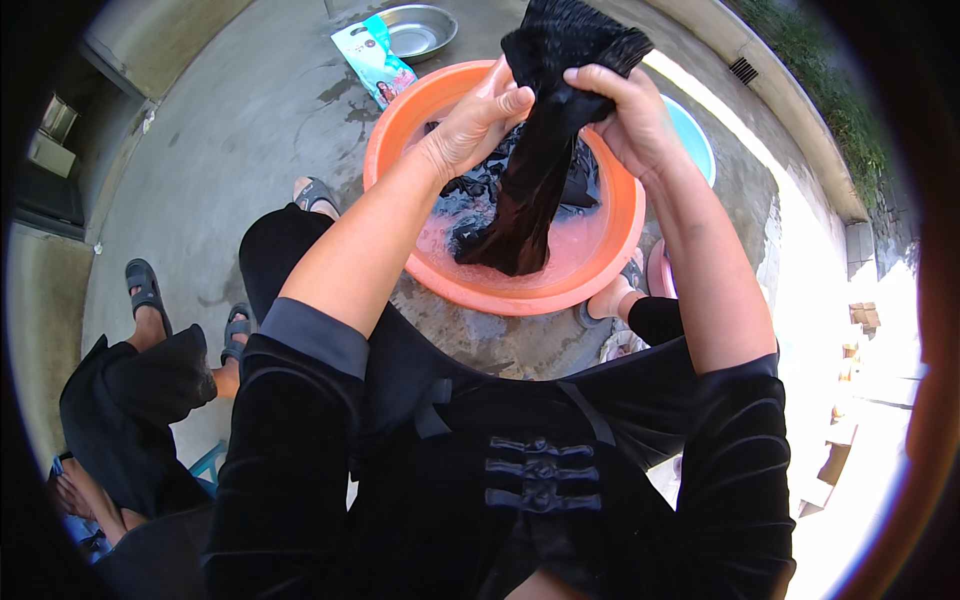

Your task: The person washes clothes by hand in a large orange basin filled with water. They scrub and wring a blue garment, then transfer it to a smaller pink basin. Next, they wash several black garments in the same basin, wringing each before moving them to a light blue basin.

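Note:
Above an orange plastic basin point(517, 300) hangs a wet black garment point(540, 157), its lower end down at the pinkish water. My right hand point(626, 105) grips it near the top, thumb over the cloth. At its left side is my left hand point(484, 112), fingers partly behind the cloth and thumb apart; whether it grips the cloth cannot be told. More dark cloth point(577, 184) lies in the soapy water behind the hanging piece.
A metal basin point(420, 34) and a printed plastic bag point(371, 60) stand beyond the orange basin. A light blue basin point(690, 139) and a pink container point(660, 270) are at its right. Another person point(142, 405) sits at the left on the concrete floor point(187, 165).

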{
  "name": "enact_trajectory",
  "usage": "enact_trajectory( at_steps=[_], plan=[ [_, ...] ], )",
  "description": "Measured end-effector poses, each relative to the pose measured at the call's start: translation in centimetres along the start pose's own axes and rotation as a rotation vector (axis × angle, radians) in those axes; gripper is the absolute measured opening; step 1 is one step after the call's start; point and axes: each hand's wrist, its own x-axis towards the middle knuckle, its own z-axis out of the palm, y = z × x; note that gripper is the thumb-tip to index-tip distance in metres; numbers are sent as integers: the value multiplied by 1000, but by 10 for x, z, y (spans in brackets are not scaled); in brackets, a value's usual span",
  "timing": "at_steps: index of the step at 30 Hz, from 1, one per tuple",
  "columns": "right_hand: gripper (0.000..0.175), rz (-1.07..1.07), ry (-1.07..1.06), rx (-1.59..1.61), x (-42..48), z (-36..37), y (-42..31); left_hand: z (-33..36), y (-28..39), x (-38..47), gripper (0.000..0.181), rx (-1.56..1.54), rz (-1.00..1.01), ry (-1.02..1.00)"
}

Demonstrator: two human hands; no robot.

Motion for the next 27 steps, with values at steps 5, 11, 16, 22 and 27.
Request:
enact_trajectory(
  at_steps=[5,11,16,22,27],
  plan=[
    [14,-230,-5,248,19,7,-72,40,-21,7,78,346,-112,-92],
    [3,-491,-70,289,12,-13,-117,16,-87,0,32,331,-237,247],
    [28,-308,250,26,-13,-121,-35,30,-90,15,38,327,-158,315],
    [48,205,636,-661,-37,-170,172,-80,-164,-40,43,976,-558,414],
    [101,565,575,-780,-79,-184,314,-105,-251,-151,71,1245,-842,497]
  ],
)
